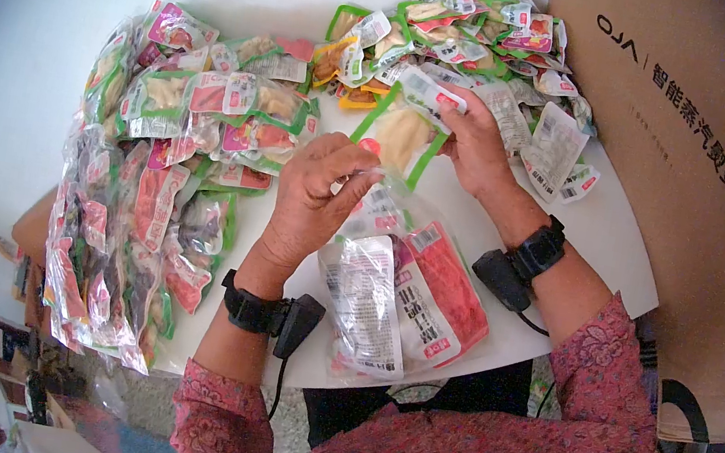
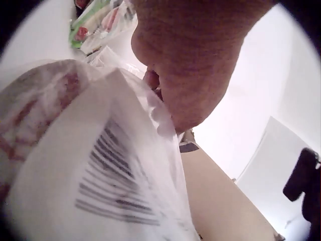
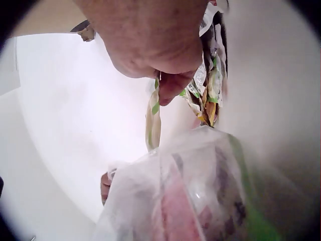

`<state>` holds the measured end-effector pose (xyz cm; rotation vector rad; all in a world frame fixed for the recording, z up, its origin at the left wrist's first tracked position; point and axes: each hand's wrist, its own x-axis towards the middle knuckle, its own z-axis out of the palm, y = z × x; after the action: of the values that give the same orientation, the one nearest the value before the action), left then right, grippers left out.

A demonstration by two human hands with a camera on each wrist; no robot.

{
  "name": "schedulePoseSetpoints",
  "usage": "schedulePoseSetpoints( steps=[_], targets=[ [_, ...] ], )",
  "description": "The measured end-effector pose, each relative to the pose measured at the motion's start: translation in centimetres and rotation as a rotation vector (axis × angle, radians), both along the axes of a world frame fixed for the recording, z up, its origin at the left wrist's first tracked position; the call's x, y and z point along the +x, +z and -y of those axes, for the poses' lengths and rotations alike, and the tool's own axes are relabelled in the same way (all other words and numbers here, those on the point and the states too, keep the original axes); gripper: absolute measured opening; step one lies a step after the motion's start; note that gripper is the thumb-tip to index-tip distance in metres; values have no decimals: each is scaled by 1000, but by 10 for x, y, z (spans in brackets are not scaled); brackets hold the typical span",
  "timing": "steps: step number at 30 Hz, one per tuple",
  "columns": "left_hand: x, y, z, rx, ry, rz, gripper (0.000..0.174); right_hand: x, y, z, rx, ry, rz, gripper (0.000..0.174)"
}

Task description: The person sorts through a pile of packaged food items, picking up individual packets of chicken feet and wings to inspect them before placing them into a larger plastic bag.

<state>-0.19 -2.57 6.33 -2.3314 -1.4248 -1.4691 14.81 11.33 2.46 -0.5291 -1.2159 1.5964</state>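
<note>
With thumb and fingers, my right hand [image 1: 478, 145] pinches a green-edged clear packet [image 1: 401, 141] of pale food by its upper right part. The packet hangs over the mouth of a clear plastic bag [image 1: 399, 199]. My left hand [image 1: 311, 195] grips that bag's top edge with thumb and curled fingers. Inside the bag are a red packet [image 1: 449, 286] and a silvery white printed packet [image 1: 370, 298]. In the left wrist view the bag [image 2: 105, 175] bulges below the hand. The right wrist view shows the green-edged packet [image 3: 153, 123] edge-on under the right fingers.
Filled clear bags of snack packets [image 1: 203, 104] line the left side of the white table [image 1: 314, 365]. A heap of loose packets [image 1: 466, 36] lies at the back right. A tall cardboard box [image 1: 661, 234] stands along the right edge.
</note>
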Motion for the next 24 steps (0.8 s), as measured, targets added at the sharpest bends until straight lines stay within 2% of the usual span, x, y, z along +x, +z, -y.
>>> schedulePoseSetpoints(
  steps=[4, 6, 9, 13, 16, 19, 21, 24],
  targets=[
    [12, 18, 7, 70, 67, -97, 16, 5, 4, 1, 7, 109, -16, 29],
    [17, 28, 10, 215, 171, -302, 15, 10, 8, -2, 68, 182, 76, 31],
    [21, 30, 10, 186, 168, -302, 14, 7, 10, -1, 38, 192, 4, 31],
    [26, 34, 8, 140, 167, -326, 14, 8, 19, 5, 72, 178, 38, 30],
    [29, 38, 7, 98, 165, -346, 14, 9, 23, 7, 110, 114, 59, 30],
    [29, 38, 7, 82, 183, -375, 14, 5, 17, -4, 251, -9, 70, 30],
    [29, 37, 7, 107, 169, -350, 13, 3, 18, -8, 335, -198, 31, 28],
    [31, 39, 7, 60, 179, -316, 12, 3, 25, 2, 193, -209, -64, 27]
  ],
)
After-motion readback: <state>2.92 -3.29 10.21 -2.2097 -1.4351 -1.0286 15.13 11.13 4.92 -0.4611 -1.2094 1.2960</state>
